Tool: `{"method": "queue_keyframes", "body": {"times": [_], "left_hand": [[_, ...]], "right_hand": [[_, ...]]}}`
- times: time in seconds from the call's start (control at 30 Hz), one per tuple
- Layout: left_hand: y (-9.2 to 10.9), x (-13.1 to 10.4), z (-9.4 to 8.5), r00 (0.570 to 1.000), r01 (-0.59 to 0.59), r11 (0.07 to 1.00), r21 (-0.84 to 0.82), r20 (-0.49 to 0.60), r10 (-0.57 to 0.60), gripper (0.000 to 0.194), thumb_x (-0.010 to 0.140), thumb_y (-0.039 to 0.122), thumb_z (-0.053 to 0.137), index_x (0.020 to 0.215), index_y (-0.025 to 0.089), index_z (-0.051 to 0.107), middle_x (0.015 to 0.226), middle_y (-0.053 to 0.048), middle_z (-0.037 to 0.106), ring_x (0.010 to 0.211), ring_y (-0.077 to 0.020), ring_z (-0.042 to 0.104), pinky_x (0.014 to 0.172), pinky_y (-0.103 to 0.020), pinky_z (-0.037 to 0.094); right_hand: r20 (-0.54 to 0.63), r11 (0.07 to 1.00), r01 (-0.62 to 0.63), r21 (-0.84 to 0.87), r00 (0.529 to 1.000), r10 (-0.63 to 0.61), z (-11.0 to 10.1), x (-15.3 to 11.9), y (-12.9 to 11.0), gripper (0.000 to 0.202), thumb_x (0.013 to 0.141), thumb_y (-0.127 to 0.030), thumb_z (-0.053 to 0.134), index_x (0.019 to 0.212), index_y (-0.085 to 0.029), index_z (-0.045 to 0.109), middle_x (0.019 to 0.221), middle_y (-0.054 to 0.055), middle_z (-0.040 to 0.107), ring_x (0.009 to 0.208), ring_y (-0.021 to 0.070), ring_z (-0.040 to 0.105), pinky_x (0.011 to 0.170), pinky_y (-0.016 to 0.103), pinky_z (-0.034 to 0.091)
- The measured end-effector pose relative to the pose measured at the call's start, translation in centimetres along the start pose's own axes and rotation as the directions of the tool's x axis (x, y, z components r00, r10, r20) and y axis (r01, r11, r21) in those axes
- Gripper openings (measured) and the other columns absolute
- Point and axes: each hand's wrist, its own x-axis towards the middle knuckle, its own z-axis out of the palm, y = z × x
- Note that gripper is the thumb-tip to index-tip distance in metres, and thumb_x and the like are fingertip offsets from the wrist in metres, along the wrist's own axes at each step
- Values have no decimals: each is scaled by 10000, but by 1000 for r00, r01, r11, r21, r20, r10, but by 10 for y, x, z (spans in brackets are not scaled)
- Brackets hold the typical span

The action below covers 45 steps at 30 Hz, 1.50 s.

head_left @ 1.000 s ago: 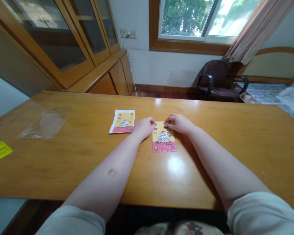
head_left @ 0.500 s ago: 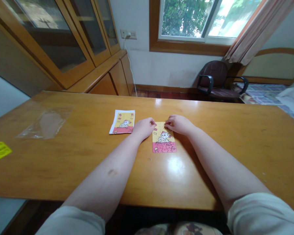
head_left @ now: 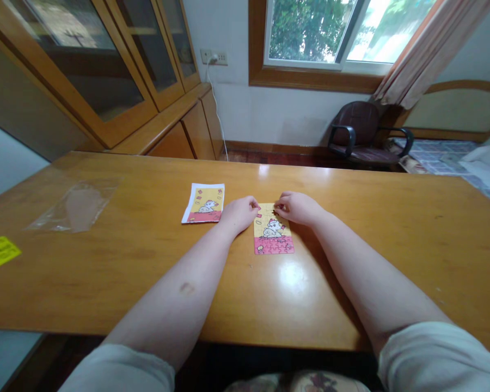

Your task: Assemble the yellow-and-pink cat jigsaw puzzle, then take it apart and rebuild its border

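A jigsaw puzzle (head_left: pixel 274 242) lies flat on the table, with a white cartoon animal on a yellow and pink ground. At its upper left edge, my left hand (head_left: pixel 240 213) has its fingers closed on the border. My right hand (head_left: pixel 298 208) pinches at the upper right corner, where a small dark gap shows beside the fingertips. Those fingers mostly hide the puzzle piece between them. To the left of my left hand lies a white-bordered picture sheet (head_left: pixel 204 203) with the same design.
A clear plastic bag (head_left: pixel 79 206) lies on the left of the wooden table (head_left: pixel 147 272), with a yellow label (head_left: pixel 0 253) nearer the left edge. Behind the table stand a glass-fronted cabinet (head_left: pixel 147 109) and a dark office chair (head_left: pixel 361 130).
Both hands stay at the top of the puzzle in nearly the same pose. Only very slight shifts of the right fingertips show.
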Motion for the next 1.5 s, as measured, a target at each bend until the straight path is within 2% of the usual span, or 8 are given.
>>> {"method": "queue_keyframes", "body": {"times": [0.23,0.53,0.63,0.73,0.8,1.0,1.2,1.5], "left_hand": [[-1,0,1,1000,-13,1000,-4,-14,13,176,832,340,543,926,257,666,940,-21,718,851,-212,638,732,-304,462],[0,-2,0,999,-42,999,-28,-29,41,209,844,310,518,974,248,670,896,-24,708,817,-203,628,712,-301,465],[2,-4,0,982,-185,983,2,-29,185,268,861,311,500,1050,245,679,941,-40,696,879,-208,617,783,-319,470],[3,-6,4,928,-368,926,86,-23,371,301,872,349,502,1094,266,688,1109,-50,661,1050,-241,562,925,-390,432],[1,-6,7,907,-416,900,127,-4,420,318,876,375,504,1127,286,678,1220,-36,626,1143,-259,513,986,-434,395],[-2,-3,12,878,-476,868,144,30,477,356,891,358,475,1192,267,640,1243,-23,635,1151,-244,526,995,-429,395],[2,-6,13,849,-527,834,164,59,524,418,931,417,407,1284,261,567,1334,-50,571,1224,-242,477,1032,-437,354],[5,-7,13,857,-515,840,173,131,498,478,928,426,388,1350,235,507,1430,-41,486,1317,-268,370,1106,-445,242]], "right_hand": [[-26,999,-5,35,1000,6,7,3,7,310,927,-290,440,865,-178,723,885,83,651,791,165,588,708,266,410],[-45,989,-21,147,999,27,8,2,7,237,874,-320,534,898,-190,731,925,79,671,811,173,611,755,280,443],[-34,988,-10,156,999,15,7,2,7,226,848,-343,579,924,-196,732,931,77,672,825,177,619,767,280,452],[-34,988,11,153,999,-5,5,1,8,227,845,-339,582,934,-195,733,922,73,673,831,175,623,768,270,454],[-56,989,12,149,998,-3,4,0,9,207,843,-309,580,915,-191,734,909,68,676,823,171,624,759,262,454],[-38,984,-25,174,999,32,3,0,19,112,774,-204,630,806,-189,736,849,51,689,794,167,623,748,255,461],[-85,970,-15,242,996,36,9,0,29,111,779,-236,633,800,-189,732,831,47,688,768,159,611,730,258,459],[-71,951,-66,303,993,91,11,-1,33,119,769,-257,644,792,-186,737,779,28,682,673,129,562,645,242,424]]}}
